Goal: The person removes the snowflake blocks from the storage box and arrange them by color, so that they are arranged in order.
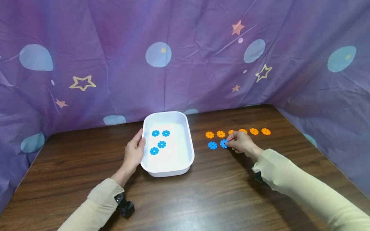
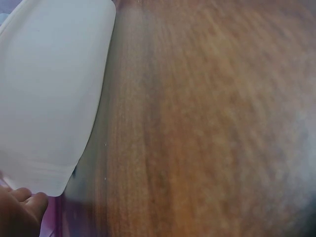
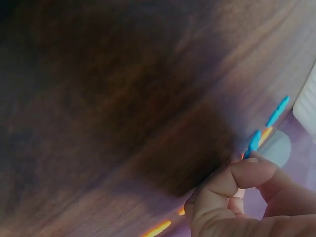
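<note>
A white plastic tray [image 1: 171, 173] stands on the table, with several blue notched discs [image 1: 162, 144] lying inside it. My left hand [image 1: 134, 150] grips the tray's left side; the left wrist view catches only some fingertips at a tray corner. To the right of the tray, my right hand [image 1: 242, 143] pinches a blue notched disc [image 1: 223, 143] by its edge, between thumb and fingers. Another blue disc [image 1: 212, 145] lies just left of that one. Behind them runs a row of several orange notched discs [image 1: 221, 134], partly covered by the right hand.
The dark wood-grain table [image 1: 185, 199] spreads out in front of the tray and both arms. A purple curtain [image 1: 130, 64] with stars and planets hangs behind the table and along its sides. A black camera [image 1: 125, 207] is strapped to the left wrist.
</note>
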A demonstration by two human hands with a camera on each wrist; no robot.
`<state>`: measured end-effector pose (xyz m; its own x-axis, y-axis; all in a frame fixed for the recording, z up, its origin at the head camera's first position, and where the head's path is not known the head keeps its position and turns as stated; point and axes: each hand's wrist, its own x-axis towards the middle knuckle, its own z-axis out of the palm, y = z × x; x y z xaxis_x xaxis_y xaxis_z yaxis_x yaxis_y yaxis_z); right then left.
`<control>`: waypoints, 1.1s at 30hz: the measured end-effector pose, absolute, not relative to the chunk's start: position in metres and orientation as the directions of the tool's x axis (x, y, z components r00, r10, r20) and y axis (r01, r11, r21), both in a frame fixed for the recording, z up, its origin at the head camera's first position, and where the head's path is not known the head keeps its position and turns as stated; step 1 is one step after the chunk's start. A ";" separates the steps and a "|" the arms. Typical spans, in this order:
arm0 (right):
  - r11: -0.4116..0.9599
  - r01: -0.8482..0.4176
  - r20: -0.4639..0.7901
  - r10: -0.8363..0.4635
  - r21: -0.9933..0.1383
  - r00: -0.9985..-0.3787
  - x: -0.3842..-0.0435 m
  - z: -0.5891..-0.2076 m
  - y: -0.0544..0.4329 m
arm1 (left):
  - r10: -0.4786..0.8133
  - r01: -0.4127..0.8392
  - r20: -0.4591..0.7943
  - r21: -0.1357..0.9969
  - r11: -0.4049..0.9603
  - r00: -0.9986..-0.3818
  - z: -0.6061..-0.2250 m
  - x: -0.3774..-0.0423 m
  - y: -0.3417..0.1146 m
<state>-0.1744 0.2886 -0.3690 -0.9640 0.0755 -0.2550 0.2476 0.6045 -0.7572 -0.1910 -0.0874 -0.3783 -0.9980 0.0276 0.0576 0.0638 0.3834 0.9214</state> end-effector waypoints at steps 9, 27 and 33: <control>0.654 0.235 -0.239 0.085 -0.719 -0.967 -0.174 -0.370 0.286 | 0.019 0.061 0.058 0.924 0.376 -0.998 -0.378 -0.191 -0.087; 0.675 0.252 -0.258 0.094 -0.693 -0.962 -0.177 -0.368 0.287 | 0.022 0.048 0.043 0.928 0.371 -0.999 -0.376 -0.191 -0.087; 0.620 0.257 -0.272 0.073 -0.741 -0.959 -0.175 -0.368 0.286 | 0.026 0.051 0.044 0.925 0.376 -0.999 -0.377 -0.191 -0.087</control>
<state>-0.1747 0.2859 -0.3681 -0.9594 0.0727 -0.2724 0.2573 0.6205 -0.7408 -0.1914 -0.0872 -0.3774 -0.9987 0.0257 0.0441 0.0506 0.3762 0.9251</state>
